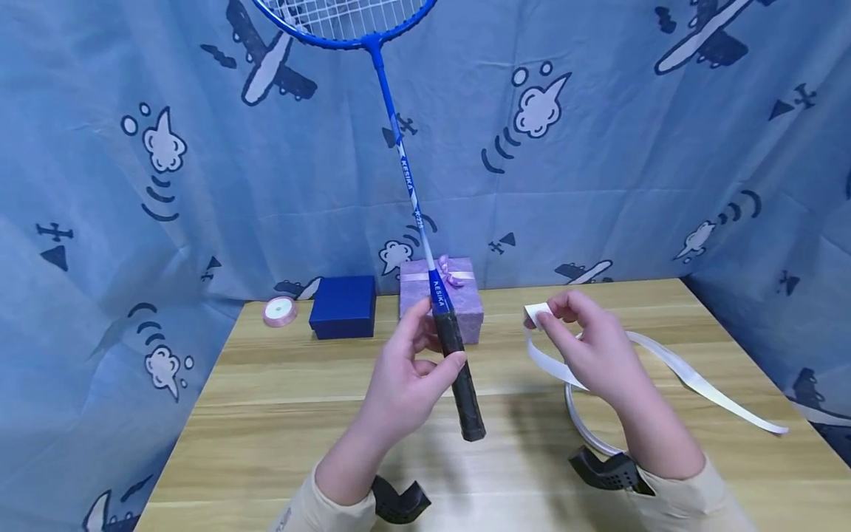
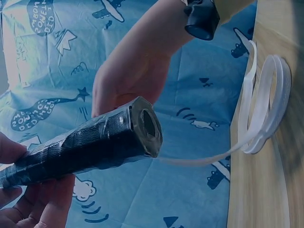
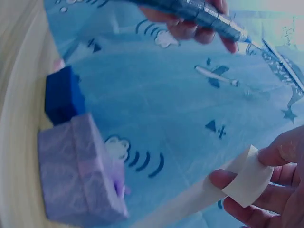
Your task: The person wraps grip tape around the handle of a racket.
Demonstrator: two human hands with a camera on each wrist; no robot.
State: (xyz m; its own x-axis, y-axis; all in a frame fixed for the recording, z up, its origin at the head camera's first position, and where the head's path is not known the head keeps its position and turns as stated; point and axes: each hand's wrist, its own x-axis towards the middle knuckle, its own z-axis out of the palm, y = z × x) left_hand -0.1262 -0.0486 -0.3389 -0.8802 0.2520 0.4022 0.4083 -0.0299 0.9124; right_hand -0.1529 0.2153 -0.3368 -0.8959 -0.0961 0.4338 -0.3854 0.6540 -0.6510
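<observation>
A blue badminton racket (image 1: 405, 159) with a black handle (image 1: 463, 388) is held up above the table, its head toward the top of the head view. My left hand (image 1: 402, 377) grips the upper handle between thumb and fingers. My right hand (image 1: 595, 347) pinches the end of a white tape strip (image 1: 540, 314) to the right of the handle. In the right wrist view the tape end (image 3: 249, 178) curls over the fingers. The strip runs down to a coil of white tape (image 2: 270, 104) on the table, partly hidden by my right arm in the head view.
On the wooden table (image 1: 299, 414) a pink ribbon spool (image 1: 279, 311), a dark blue box (image 1: 343, 307) and a purple gift box (image 1: 468, 295) with a bow stand along the back. A blue patterned curtain (image 1: 299, 207) hangs behind. A loose tape end (image 1: 725, 403) trails at the right.
</observation>
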